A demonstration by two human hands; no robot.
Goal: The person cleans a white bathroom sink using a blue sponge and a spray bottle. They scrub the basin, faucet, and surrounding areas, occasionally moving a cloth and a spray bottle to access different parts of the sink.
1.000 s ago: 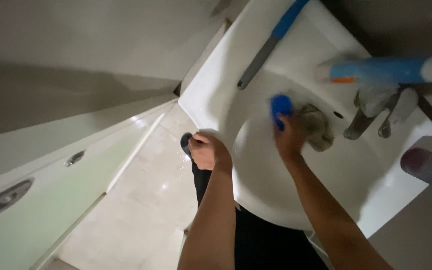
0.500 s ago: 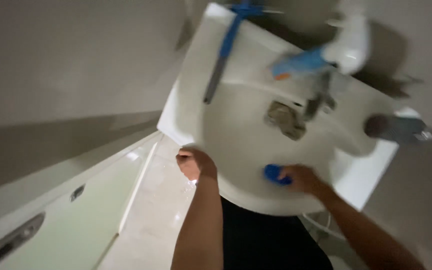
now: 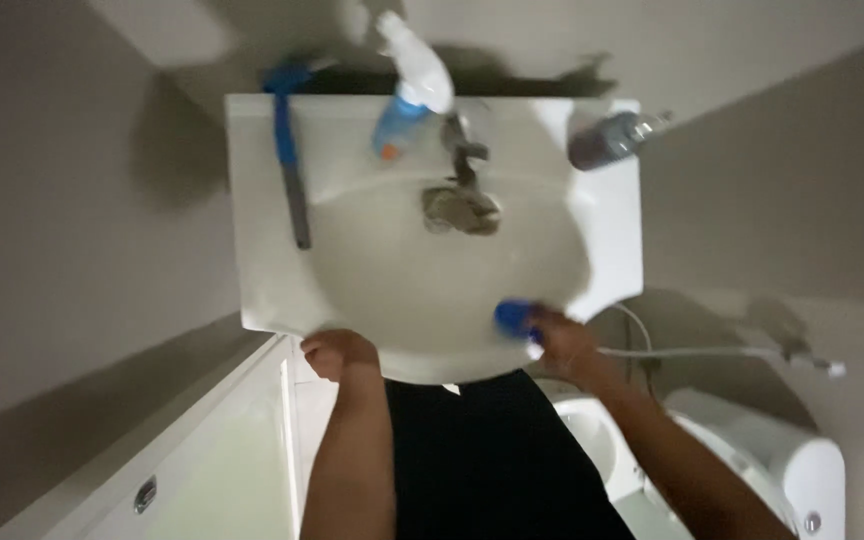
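Right hand (image 3: 564,345) is motion-blurred; its fingers cover part of the blue sponge (image 3: 515,317). Left hand (image 3: 340,353) fingertips hidden under the sink (image 3: 262,250) rim. Toilet (image 3: 752,470) cut off at bottom edge.

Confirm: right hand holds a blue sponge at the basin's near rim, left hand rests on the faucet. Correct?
Not quite. The head view shows the left hand on the near rim of the white basin, well short of the faucet at the back. The rest stands: the right hand holds the blue sponge at the near rim.
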